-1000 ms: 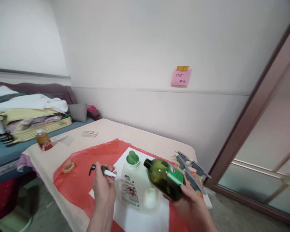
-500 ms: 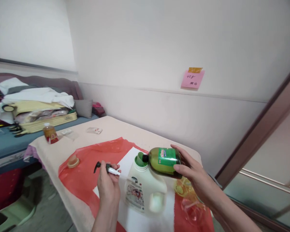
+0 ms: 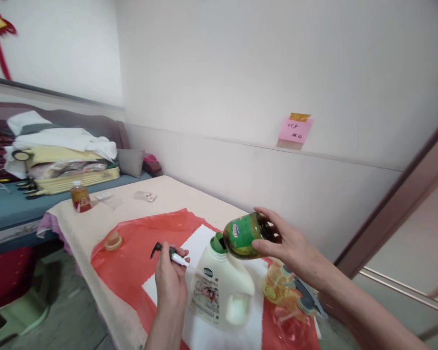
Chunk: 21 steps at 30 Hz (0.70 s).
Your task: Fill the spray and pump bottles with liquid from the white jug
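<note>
My right hand (image 3: 277, 238) grips the base end of a green see-through bottle (image 3: 242, 235) with a green label. The bottle is tipped, its neck down at the green spout of a cream detergent jug (image 3: 222, 291); its mouth is hidden in or behind the spout. The jug stands upright on a white sheet (image 3: 197, 236). To the left of the jug, my left hand (image 3: 171, 277) holds a pump dispenser head (image 3: 173, 254), black at the nozzle with a white lower part, between thumb and fingers.
Right of the jug stand a yellow see-through bottle (image 3: 277, 287) and a pink one (image 3: 292, 321). A round cap (image 3: 113, 240) lies on the red plastic sheet (image 3: 138, 248). Farther back are an amber bottle (image 3: 81, 198) and a clear packet (image 3: 145, 196). A stool (image 3: 18, 316) stands at left.
My right hand has tilted the green bottle more steeply, base up, with its neck lower at the spout. My left hand still holds the pump head. The view has shifted slightly.
</note>
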### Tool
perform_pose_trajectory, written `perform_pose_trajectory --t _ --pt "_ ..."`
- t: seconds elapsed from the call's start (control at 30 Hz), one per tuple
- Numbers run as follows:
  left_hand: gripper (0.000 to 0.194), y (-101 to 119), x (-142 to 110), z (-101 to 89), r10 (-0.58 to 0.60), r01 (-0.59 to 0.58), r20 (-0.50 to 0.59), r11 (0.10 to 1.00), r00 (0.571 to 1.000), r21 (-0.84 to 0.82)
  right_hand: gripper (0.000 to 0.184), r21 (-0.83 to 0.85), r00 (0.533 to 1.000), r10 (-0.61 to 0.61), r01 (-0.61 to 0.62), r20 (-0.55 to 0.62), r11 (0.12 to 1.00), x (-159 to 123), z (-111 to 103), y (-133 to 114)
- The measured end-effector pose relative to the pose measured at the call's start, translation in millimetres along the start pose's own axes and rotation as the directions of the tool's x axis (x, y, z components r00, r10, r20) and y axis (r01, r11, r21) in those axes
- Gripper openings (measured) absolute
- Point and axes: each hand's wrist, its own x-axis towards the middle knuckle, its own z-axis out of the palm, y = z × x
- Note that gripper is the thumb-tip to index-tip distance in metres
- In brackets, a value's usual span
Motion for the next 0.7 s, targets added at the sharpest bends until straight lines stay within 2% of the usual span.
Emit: perform_pose_trajectory --t 0.27,0.47,0.7 --pt "0.026 4 2 -2.2 0.005 -0.005 0.008 1.000 1.000 -0.018 0.046 -0.141 0.998 -0.055 0.052 -0.011 0.989 7 -1 -26" --pt "0.027 7 1 -3.0 0.012 -0.012 0.006 1.000 1.000 -0.025 0.054 -0.256 0.994 -0.103 0.091 -0.035 0.962 6 3 -40" --pt "0.027 9 2 -4.1 0.017 -0.017 0.011 1.000 1.000 -0.022 0.062 -0.279 0.989 -0.145 0.129 -0.039 0.951 11 9 -37"
